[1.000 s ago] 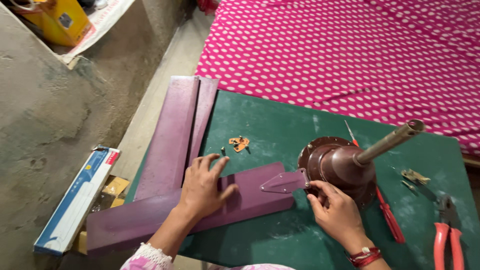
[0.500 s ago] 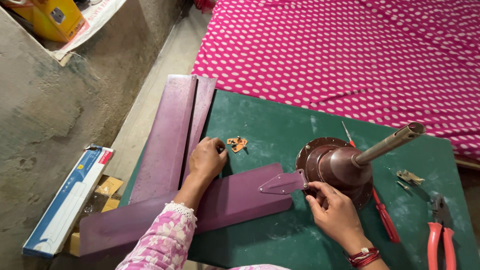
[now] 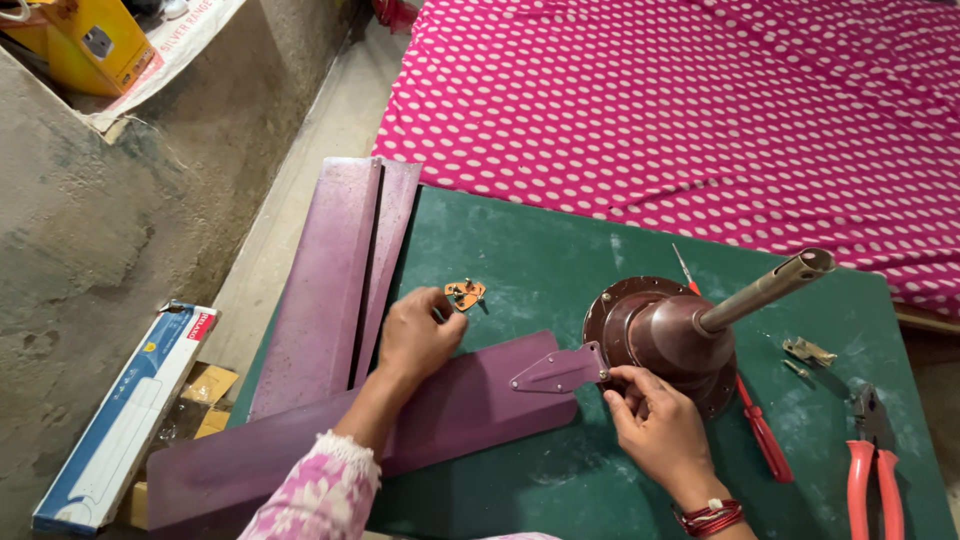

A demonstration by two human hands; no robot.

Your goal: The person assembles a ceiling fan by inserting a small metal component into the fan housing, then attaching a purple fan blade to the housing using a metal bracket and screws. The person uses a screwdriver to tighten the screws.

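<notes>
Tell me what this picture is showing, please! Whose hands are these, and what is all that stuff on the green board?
The picture comes from a camera worn on a person's head, looking down at their own two hands. On the dark green board sits a round brown metal fan motor with a pipe sticking out. A long purple fan blade lies against it. The right hand touches where the blade's bracket meets the motor. The left hand reaches over the blade toward small copper-coloured metal pieces. Nearby lie a red-handled screwdriver, red-handled pliers and two more purple blades.
</notes>
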